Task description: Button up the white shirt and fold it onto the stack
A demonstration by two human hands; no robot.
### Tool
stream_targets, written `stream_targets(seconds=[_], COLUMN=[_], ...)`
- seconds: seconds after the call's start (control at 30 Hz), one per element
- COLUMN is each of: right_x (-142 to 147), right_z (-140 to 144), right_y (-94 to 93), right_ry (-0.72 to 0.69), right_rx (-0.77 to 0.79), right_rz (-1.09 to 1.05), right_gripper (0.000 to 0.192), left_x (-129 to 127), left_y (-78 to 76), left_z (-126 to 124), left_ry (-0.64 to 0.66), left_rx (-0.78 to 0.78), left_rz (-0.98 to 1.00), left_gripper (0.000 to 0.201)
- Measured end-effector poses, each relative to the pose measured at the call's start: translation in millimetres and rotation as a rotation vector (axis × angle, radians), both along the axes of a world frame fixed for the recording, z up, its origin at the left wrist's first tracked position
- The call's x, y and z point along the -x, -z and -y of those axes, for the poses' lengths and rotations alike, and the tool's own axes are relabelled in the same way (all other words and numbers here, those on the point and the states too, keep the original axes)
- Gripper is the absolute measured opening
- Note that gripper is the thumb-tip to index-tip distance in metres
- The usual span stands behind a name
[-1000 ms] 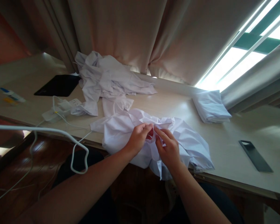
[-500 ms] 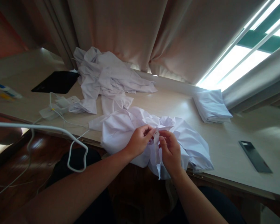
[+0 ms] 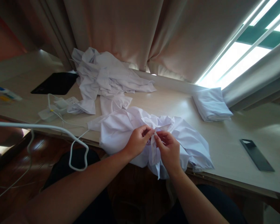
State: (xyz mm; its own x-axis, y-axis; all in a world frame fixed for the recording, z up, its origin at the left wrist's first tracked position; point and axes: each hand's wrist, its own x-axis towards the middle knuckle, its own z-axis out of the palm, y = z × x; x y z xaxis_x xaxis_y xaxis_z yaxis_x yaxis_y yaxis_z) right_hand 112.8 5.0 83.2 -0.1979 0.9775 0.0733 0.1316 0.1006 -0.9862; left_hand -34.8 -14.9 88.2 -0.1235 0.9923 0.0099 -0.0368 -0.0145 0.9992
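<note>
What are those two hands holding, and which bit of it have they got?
Both the left hand and the right hand pinch a crumpled white garment at a fold of cloth near its middle, by the table's front edge.

Crumpled white garment point(image 3: 121, 130) bunched at table edge; part overhanging

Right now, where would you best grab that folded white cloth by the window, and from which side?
Probably the folded white cloth is best taken at its near edge, where the stacked layers show, coming from the person's side of the table. It lies flat, its far side close against the curtain, so fingers can pinch all layers together.
</note>
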Motion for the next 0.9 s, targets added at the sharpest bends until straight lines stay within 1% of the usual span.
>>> stream_targets(seconds=[0.13,0.3,0.47,0.6,0.83,0.9], right_x=[-0.5,-2.6,-4.3,-5.7,-8.7,-9.3], right_z=[0.0,0.4,1.4,1.0,1.1,1.8], right_y=[2.3,4.7,2.8,2.1,-1.2,-2.6], right_ry=[-0.011,-0.005,-0.02,-0.028,-0.009,-0.008], right_rx=[0.006,0.0,0.011,0.017,-0.021,-0.027], right_rz=[0.006,0.018,0.008,0.011,0.058,0.078], right_gripper=[0.025,0.024,0.024,0.022,0.02,0.019], left_x=[0.8,0.6,2.9,4.5,1.8,0.9], left_y=[0.0,1.0,3.0,4.1,5.9,7.8], left_z=[1.9,3.0,2.4,-0.7,-3.2,-2.9], left_ry=[0.004,0.022,0.083,0.129,0.163,0.169], left_rx=[-0.017,0.001,0.002,-0.029,-0.057,-0.056], left_rz=[-0.04,-0.068,-0.036,-0.065,-0.101,-0.085], left_gripper=[0.036,0.038,0.035,0.034,0.037,0.038])
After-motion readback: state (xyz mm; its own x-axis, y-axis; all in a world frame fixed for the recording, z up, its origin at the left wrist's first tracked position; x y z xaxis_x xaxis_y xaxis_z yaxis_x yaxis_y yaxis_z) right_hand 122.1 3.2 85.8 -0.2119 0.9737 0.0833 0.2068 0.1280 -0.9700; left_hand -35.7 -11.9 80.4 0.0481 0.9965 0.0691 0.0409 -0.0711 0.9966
